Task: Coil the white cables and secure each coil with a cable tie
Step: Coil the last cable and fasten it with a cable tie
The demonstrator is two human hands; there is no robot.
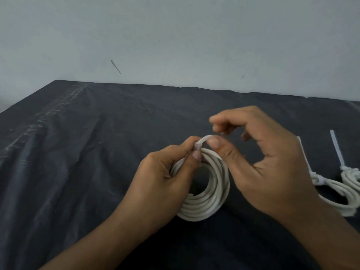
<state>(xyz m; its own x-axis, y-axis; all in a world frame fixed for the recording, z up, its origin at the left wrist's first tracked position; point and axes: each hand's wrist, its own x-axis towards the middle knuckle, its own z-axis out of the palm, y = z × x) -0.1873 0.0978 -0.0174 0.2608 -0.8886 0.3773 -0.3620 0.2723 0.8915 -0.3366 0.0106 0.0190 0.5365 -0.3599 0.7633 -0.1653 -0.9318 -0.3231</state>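
Observation:
A white cable wound into a round coil (210, 199) stands upright above the dark cloth in the middle of the view. My left hand (163, 184) grips the coil's left side and pinches the head of a white cable tie (202, 142) at the top of the coil. My right hand (266, 162) pinches the tie's other end between thumb and fingers just right of the head. The tie arches over the top of the coil.
Two more white coils (329, 190) (350, 180) lie at the right edge, each with a cable tie whose long tail points away (303, 152) (336, 147). A dark wrinkled cloth (97, 143) covers the table, with a pale wall (175, 36) behind.

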